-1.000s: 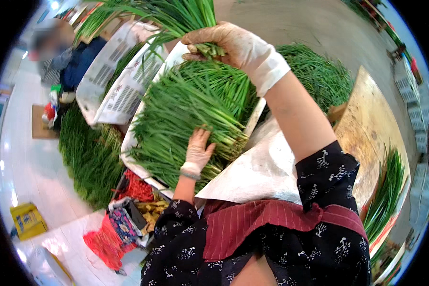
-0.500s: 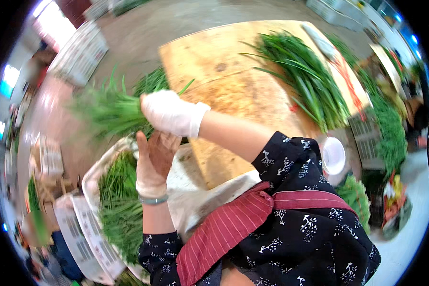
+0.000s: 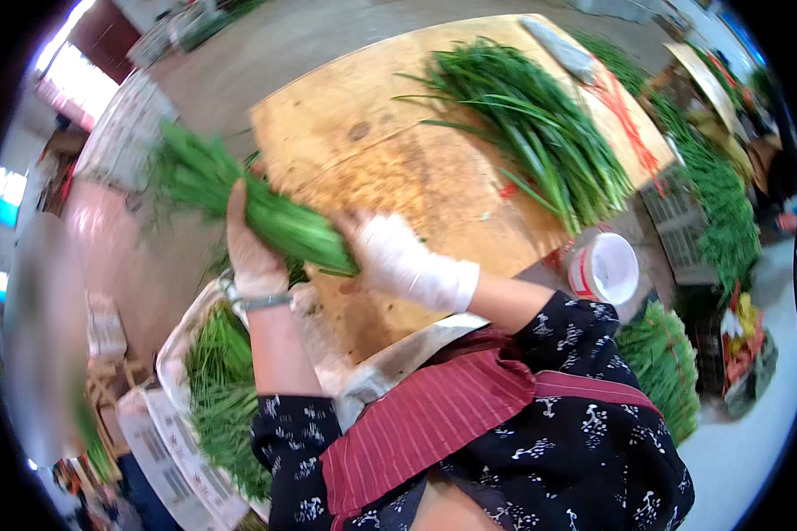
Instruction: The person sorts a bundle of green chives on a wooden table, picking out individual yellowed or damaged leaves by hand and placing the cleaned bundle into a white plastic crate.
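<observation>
My left hand, in a pale glove with bare fingers and a bracelet at the wrist, grips a bunch of garlic chives. The leafy tips point up and left, and the even stem ends face right. Against those ends is my right hand, also in a white glove; its fingers are smeared by motion and partly hidden. Both hands are over the near left edge of a wooden board. On the board's right side lies a larger pile of long green chives.
A white-lined basket of greens stands below my left forearm. Red ties and a grey wrapped bundle lie along the board's right edge. A white bucket sits near my right elbow. A blurred person is at far left.
My right hand has moved from around the bunch's middle to its stem ends. My left hand has come up around the bunch, which has swung so its stem ends point right and down.
</observation>
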